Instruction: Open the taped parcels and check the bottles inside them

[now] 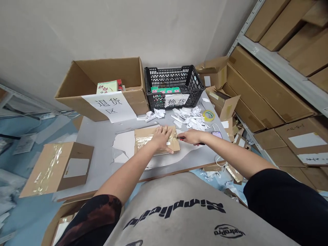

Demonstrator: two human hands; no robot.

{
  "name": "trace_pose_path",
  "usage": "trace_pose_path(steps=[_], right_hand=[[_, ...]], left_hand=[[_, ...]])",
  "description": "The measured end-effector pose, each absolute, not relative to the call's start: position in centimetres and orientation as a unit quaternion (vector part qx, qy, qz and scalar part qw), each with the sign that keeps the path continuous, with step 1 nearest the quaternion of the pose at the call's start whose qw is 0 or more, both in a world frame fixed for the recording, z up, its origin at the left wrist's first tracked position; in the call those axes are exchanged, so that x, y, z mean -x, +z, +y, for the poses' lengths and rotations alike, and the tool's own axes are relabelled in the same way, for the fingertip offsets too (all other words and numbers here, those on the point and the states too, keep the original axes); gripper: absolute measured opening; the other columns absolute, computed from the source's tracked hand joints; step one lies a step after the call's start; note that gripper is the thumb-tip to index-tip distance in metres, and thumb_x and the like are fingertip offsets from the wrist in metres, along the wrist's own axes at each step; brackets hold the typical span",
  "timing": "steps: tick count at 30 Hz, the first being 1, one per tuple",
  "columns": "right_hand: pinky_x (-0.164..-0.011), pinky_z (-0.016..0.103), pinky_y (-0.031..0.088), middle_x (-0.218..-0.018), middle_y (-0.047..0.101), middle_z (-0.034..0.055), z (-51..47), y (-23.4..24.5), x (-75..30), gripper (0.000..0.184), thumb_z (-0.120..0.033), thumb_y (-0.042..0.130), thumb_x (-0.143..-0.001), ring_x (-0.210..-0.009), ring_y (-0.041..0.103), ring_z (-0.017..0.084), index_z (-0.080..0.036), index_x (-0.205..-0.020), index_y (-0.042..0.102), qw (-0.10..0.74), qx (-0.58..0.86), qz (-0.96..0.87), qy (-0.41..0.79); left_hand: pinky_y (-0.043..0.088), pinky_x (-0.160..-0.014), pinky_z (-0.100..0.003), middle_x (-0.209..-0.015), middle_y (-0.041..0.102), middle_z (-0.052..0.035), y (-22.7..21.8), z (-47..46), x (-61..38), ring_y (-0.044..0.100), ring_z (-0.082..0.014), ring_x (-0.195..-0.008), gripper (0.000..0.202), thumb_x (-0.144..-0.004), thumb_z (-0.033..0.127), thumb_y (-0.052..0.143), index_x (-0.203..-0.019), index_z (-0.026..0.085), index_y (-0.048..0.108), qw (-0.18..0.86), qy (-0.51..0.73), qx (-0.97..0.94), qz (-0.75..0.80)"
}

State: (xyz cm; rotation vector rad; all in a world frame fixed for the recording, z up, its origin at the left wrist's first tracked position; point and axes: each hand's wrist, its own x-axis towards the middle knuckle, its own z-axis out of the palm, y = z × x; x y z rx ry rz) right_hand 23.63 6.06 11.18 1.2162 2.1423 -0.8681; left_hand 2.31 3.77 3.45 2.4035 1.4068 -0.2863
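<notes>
A small cardboard box (143, 132) with shiny clear tape along its top lies flat on the table in front of me. My left hand (162, 139) rests on its top, fingers spread, near the right end. In my right hand (192, 136) is a red and black box cutter (181, 138), its front end at the box's taped right edge. The blade itself is too small to make out clearly. Beneath the box lies a torn pale sheet (124, 143) on the grey table (98, 136).
Behind stand a large open carton (102, 65) and a black plastic crate (174, 73) holding green boxes. Crumpled paper (191, 118), a tape roll (208, 115) and a phone (217, 134) lie to the right. A taped carton (56, 167) stands left; shelves (271, 51) of cartons rise right.
</notes>
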Motion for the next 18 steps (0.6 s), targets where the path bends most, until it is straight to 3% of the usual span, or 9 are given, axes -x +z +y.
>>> trace_pose_path(steps=[6, 12, 18], right_hand=[[-0.043, 0.025, 0.044, -0.074, 0.07, 0.0065, 6.7, 10.76, -23.59, 0.056, -0.029, 0.048, -0.09, -0.035, 0.055, 0.013, -0.029, -0.146, 0.043, 0.27, -0.444, 0.787, -0.331], [-0.044, 0.026, 0.046, -0.08, 0.071, 0.0081, 6.51, 11.08, -23.49, 0.057, -0.028, 0.047, -0.09, -0.037, 0.057, 0.014, -0.029, -0.147, 0.041, 0.28, -0.442, 0.778, -0.348], [-0.051, 0.029, 0.046, -0.086, 0.071, 0.0101, 5.93, 11.09, -22.95, 0.051, -0.028, 0.048, -0.091, -0.042, 0.059, 0.015, -0.034, -0.141, 0.05, 0.28, -0.444, 0.806, -0.274]], left_hand=[[0.003, -0.116, -0.056, -0.161, 0.006, -0.0231, 3.75, 3.8, -2.55, 0.004, -0.0507, -0.144, 0.143, -0.043, 0.086, 0.066, -0.154, 0.013, 0.015, 0.169, -0.107, -0.845, 0.496], [0.003, -0.115, -0.059, -0.161, 0.004, -0.0232, 3.2, 4.14, -2.74, 0.0, -0.0517, -0.144, 0.147, -0.038, 0.084, 0.07, -0.155, 0.015, 0.013, 0.178, -0.103, -0.839, 0.504], [0.003, -0.114, -0.06, -0.161, 0.0, -0.0225, 2.95, 4.34, -2.75, -0.002, -0.0517, -0.144, 0.152, -0.035, 0.085, 0.07, -0.156, 0.015, 0.011, 0.182, -0.121, -0.835, 0.505]])
